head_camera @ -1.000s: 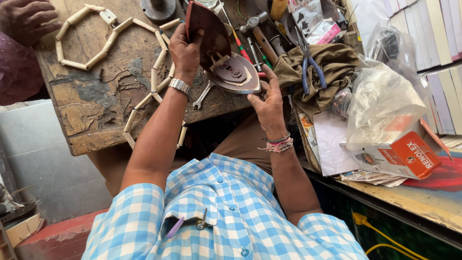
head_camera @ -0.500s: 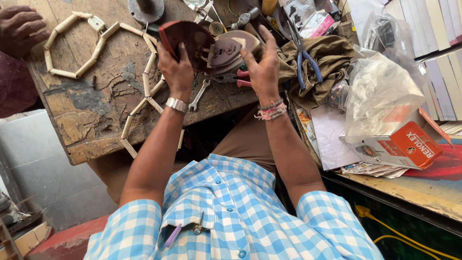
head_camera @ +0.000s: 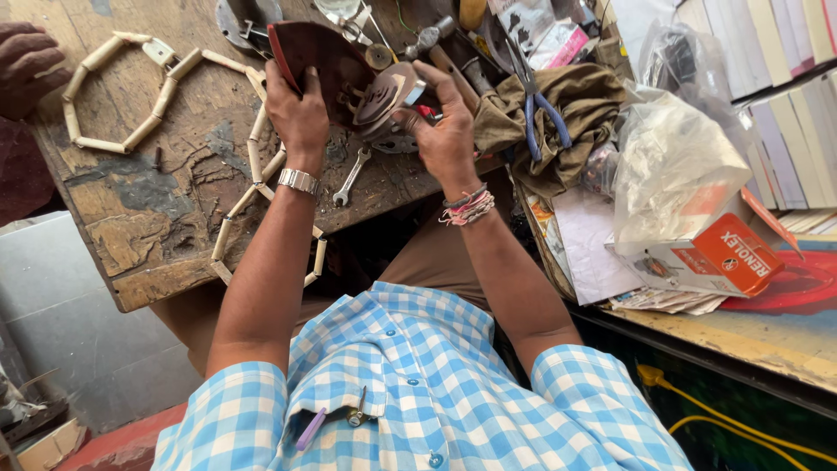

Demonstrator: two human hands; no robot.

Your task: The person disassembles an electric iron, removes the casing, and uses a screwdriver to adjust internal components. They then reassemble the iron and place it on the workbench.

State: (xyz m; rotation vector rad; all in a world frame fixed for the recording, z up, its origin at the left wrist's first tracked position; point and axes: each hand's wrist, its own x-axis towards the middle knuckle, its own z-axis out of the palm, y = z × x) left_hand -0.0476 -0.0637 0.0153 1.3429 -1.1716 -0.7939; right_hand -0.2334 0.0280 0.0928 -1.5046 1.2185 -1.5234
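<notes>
the iron (head_camera: 349, 74) has tilted further upright, nose pointing right, left hand (head_camera: 296, 109) and right hand (head_camera: 445, 131) both gripping it.

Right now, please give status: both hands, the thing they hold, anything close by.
Left hand grips dark iron cover. Right hand holds metal plate against it. Spanner lies on bench just below.

Rough, worn wood workbench (head_camera: 174, 218); shiny metal spanner (head_camera: 350, 177).
</notes>
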